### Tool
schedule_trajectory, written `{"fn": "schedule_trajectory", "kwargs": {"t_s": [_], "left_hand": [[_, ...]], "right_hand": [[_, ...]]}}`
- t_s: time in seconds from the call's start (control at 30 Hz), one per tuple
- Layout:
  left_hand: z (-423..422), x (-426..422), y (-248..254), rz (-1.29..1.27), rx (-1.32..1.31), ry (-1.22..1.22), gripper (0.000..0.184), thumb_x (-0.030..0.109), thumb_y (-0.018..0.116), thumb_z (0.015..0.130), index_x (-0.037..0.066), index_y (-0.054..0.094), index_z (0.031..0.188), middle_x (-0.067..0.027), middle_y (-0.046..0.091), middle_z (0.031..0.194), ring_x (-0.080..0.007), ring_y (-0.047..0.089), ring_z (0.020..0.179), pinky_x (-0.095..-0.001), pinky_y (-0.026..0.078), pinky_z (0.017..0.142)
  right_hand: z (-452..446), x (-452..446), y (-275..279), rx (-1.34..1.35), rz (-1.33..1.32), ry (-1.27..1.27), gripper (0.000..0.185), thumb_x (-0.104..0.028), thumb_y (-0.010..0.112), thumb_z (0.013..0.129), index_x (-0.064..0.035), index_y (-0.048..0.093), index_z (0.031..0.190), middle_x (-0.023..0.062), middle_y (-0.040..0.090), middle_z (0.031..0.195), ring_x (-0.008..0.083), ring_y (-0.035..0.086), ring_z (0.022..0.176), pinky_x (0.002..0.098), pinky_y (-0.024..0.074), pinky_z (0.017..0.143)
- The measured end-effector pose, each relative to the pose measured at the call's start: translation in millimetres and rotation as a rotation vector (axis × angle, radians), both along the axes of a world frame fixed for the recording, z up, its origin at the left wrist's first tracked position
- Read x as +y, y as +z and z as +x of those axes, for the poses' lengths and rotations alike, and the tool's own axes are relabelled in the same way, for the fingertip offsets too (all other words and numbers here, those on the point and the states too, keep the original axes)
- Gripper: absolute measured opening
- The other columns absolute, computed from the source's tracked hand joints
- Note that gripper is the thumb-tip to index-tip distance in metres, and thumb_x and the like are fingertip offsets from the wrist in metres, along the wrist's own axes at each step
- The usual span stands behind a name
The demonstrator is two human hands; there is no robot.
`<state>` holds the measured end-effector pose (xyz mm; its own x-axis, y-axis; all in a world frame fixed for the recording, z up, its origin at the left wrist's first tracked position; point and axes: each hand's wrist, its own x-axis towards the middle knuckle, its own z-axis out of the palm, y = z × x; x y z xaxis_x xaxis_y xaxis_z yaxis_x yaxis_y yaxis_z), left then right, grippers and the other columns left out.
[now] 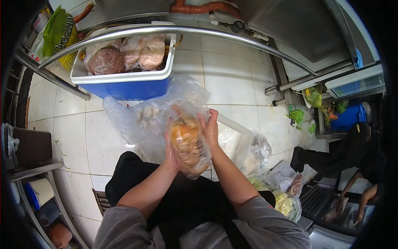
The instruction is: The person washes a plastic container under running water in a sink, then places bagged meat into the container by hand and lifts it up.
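Between my two hands is a clear plastic bag of orange-brown food point(186, 139), possibly meat; its exact kind is hard to tell through the film. My left hand point(171, 151) presses against the bag's left side, with most of its fingers hidden behind it. My right hand point(210, 128) grips the upper right edge, fingers curled at the plastic. Behind and left of it, a large clear plastic bag point(143, 120) with pale lumps inside lies on the floor. Just right of my right forearm is a white tray point(232, 137).
A blue and white cooler point(124, 87) holds several bagged meats point(106, 60), with a metal rail point(186, 30) crossing above it. Bagged cabbage point(286, 205) lies at right. Another person's hands point(360, 213) work over a bin at lower right. A shelf point(37, 171) stands left.
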<state>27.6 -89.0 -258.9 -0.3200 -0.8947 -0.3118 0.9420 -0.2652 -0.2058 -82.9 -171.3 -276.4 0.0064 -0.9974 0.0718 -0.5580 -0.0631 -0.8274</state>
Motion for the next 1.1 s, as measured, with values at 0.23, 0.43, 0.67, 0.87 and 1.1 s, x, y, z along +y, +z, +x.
{"fn": "schedule_trajectory", "kwargs": {"t_s": [0.23, 0.43, 0.67, 0.87, 1.1], "left_hand": [[-5.1, 8.3, -35.0, -0.148, 0.223, -0.023, 0.071, 0.068, 0.034, 0.084, 0.014, 0.045, 0.128, -0.0074, 0.052, 0.123, -0.0241, 0.051, 0.11, -0.0421, 0.042, 0.093], [-2.4, 16.5, -24.9, 0.037, -0.09, -0.171, 0.074, 0.071, 0.034, 0.082, 0.013, 0.047, 0.126, -0.0094, 0.056, 0.117, -0.0262, 0.055, 0.105, -0.0468, 0.043, 0.091], [-6.1, 19.1, -30.1, 0.102, -0.279, -0.342, 0.074, 0.069, 0.031, 0.084, 0.011, 0.045, 0.128, -0.0105, 0.054, 0.121, -0.0274, 0.053, 0.11, -0.0465, 0.041, 0.094], [-24.5, 20.6, -25.3, 0.121, -0.594, -0.504, 0.07, 0.06, 0.027, 0.091, 0.009, 0.031, 0.138, -0.0128, 0.041, 0.135, -0.0261, 0.041, 0.124, -0.0397, 0.033, 0.103], [-55.8, 24.0, -54.7, -0.049, -1.685, -0.594, 0.06, 0.037, 0.035, 0.097, 0.007, 0.013, 0.144, -0.0224, 0.032, 0.132, -0.0343, 0.037, 0.122, -0.0366, 0.03, 0.103]], "right_hand": [[1.9, 13.0, 10.4, 0.384, -0.178, 0.256, 0.047, -0.026, 0.065, 0.08, -0.0094, 0.037, 0.113, 0.015, 0.045, 0.126, 0.0341, 0.045, 0.114, 0.052, 0.0349, 0.086], [-7.7, 14.9, 25.3, 0.784, 0.095, 0.327, 0.074, -0.019, 0.064, 0.078, -0.0149, 0.024, 0.14, 0.0129, 0.032, 0.14, 0.0297, 0.031, 0.129, 0.0515, 0.0293, 0.1], [-81.4, 37.0, 57.5, -0.329, 0.765, 0.115, 0.063, -0.036, 0.059, 0.088, -0.0091, 0.032, 0.138, 0.0144, 0.041, 0.13, 0.0229, 0.045, 0.115, 0.0326, 0.0421, 0.09], [-90.5, 102.0, 34.8, -0.602, 0.824, 0.261, 0.065, -0.036, 0.059, 0.088, -0.0045, 0.029, 0.137, 0.0121, 0.045, 0.127, 0.0251, 0.047, 0.112, 0.0422, 0.0419, 0.09], [-114.3, 106.0, -38.5, -1.152, 1.128, -0.064, 0.07, -0.043, 0.056, 0.087, -0.0032, 0.028, 0.136, 0.0132, 0.041, 0.134, 0.028, 0.044, 0.12, 0.0432, 0.0373, 0.1]]}}
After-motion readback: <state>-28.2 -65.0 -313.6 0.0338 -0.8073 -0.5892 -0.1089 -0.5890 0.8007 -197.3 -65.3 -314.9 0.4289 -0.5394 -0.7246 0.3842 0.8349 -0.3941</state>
